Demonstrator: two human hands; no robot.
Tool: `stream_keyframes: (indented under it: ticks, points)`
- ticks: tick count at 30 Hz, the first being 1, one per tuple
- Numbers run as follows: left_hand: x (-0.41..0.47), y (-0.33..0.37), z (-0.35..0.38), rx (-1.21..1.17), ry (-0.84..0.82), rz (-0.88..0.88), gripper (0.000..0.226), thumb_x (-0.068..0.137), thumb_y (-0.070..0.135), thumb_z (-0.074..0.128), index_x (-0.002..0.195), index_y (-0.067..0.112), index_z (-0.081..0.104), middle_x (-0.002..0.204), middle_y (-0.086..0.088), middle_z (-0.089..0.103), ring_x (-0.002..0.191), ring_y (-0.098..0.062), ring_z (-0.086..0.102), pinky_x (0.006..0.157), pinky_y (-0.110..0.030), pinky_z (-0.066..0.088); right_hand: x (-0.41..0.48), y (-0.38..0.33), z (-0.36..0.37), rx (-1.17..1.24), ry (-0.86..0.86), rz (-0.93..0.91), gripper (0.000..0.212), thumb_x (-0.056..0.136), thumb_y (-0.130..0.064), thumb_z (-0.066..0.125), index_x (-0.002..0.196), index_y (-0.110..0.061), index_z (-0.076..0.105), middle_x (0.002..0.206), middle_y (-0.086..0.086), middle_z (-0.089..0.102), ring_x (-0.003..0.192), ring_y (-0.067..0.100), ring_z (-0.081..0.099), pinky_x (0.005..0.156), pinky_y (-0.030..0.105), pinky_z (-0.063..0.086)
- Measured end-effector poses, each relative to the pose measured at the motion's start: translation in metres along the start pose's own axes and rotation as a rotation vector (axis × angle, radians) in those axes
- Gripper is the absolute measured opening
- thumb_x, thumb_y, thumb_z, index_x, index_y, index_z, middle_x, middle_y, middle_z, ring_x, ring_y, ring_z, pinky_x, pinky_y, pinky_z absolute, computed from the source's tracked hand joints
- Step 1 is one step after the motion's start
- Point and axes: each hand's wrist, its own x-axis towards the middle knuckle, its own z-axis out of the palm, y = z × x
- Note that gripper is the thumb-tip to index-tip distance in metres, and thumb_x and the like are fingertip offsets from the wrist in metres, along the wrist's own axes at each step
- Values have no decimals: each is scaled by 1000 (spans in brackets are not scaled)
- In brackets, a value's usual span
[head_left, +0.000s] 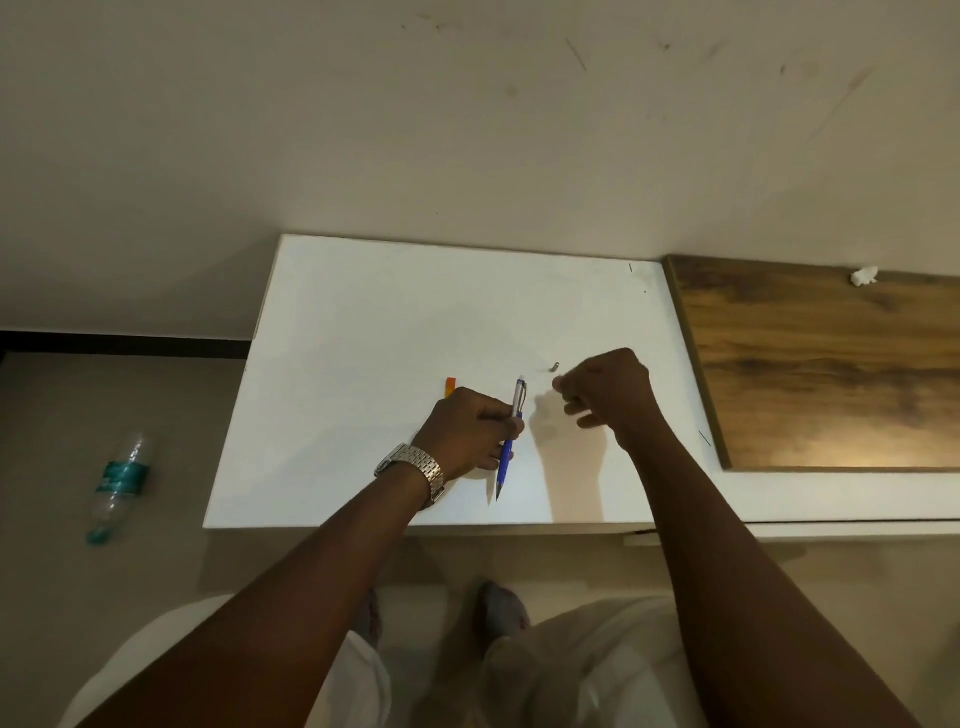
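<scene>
Forearms (311, 597) outstretched; left hand (467, 431) round blue pen (505, 457); right hand (608, 395) curled, contents unclear.

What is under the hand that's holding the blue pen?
Under the left hand lies the white tabletop. A small orange strip pokes out at its far side; the rest is covered. The fingers hide the middle of the blue-and-silver pen.

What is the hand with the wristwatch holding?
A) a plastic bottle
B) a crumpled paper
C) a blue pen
C: the left hand has its fingers curled round the blue pen over the white table, while the bottle lies on the floor.
</scene>
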Motion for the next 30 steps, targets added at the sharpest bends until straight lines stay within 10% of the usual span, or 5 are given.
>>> stream_keyframes:
  ticks: [8,19,30]
  points:
    - [1,3,0,-29,11,-15,14,89,20,76,102,14,78,91,-11,79,72,-21,79,65,-32,65,17,29,5,-213,26,62,29,65,-24,94,64,-1,75,51,8,72,55,30,76,67,47,68]
    - [2,4,1,-76,36,-36,11,86,17,79,95,10,79,85,-9,79,67,-21,79,56,-24,60,-6,-1,14,45,-46,-104,34,75,-41,89,76,-9,79,68,5,79,60,20,77,52,29,62]
    - [3,-4,8,461,231,143,19,87,25,79,90,7,83,80,-12,78,70,-25,71,70,-28,54,-10,-5,56,95,-92,-80,19,70,-5,90,82,4,79,77,26,77,61,33,74,68,49,66]
